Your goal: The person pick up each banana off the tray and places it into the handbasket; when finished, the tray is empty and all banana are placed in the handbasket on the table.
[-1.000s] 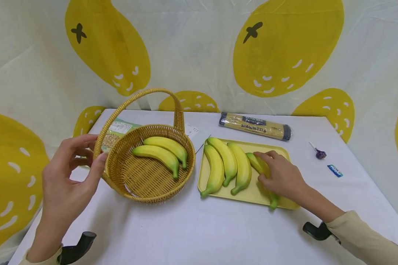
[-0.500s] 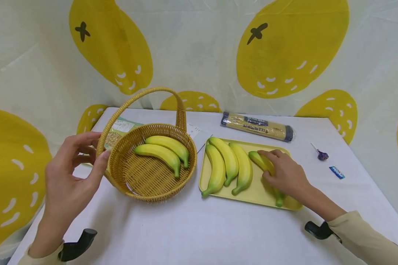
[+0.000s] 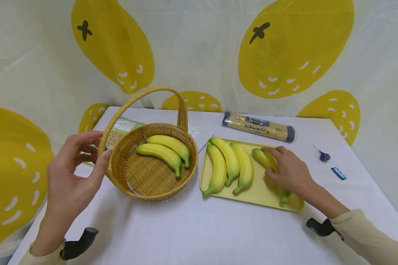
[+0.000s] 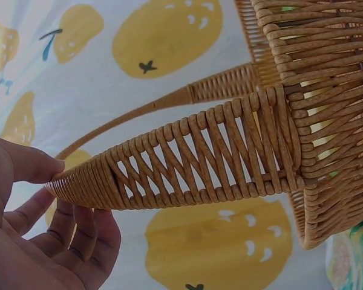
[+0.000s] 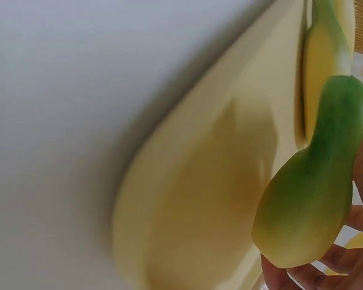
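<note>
White-covered desk (image 3: 172, 235); wicker basket (image 3: 147, 180) at left, arched handle (image 3: 182, 116) on top; pale yellow tray (image 3: 262, 191) just beside it, to right; spaghetti pack (image 3: 258, 127) behind tray; left grip (image 3: 74, 173) pinching handle between thumb and fingers; right grip (image 3: 290, 171) curled round green-tipped banana (image 3: 260, 156) over tray's right part; three more bananas (image 3: 232, 162) side by side on tray's left; two bananas (image 3: 162, 153) inside basket; purple lollipop (image 3: 324, 156) right of tray; small blue wrapper (image 3: 338, 173) near it
</note>
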A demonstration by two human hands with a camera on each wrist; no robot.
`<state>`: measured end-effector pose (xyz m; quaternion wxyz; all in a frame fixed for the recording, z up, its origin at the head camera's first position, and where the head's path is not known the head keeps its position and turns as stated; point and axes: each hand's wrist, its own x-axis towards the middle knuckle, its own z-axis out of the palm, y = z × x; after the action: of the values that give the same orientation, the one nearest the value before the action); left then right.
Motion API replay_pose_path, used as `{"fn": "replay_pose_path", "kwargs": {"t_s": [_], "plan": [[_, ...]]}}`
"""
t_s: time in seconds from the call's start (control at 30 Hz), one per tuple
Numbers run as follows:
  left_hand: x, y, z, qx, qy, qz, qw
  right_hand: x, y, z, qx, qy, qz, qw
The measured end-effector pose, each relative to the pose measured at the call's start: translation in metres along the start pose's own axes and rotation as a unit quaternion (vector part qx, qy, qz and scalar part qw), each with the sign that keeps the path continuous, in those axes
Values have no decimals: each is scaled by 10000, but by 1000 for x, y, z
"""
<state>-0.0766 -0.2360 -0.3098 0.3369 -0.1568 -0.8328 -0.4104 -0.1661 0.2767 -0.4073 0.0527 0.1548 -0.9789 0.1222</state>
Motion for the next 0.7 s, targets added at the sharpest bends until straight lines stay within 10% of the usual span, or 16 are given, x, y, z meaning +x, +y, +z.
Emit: {"fn": "replay_pose_path", "kwargs": {"t_s": [0.7], "plan": [[0, -1, 1, -213, 141, 12, 9997, 10, -9, -24, -22, 424, -391, 9983]]}}
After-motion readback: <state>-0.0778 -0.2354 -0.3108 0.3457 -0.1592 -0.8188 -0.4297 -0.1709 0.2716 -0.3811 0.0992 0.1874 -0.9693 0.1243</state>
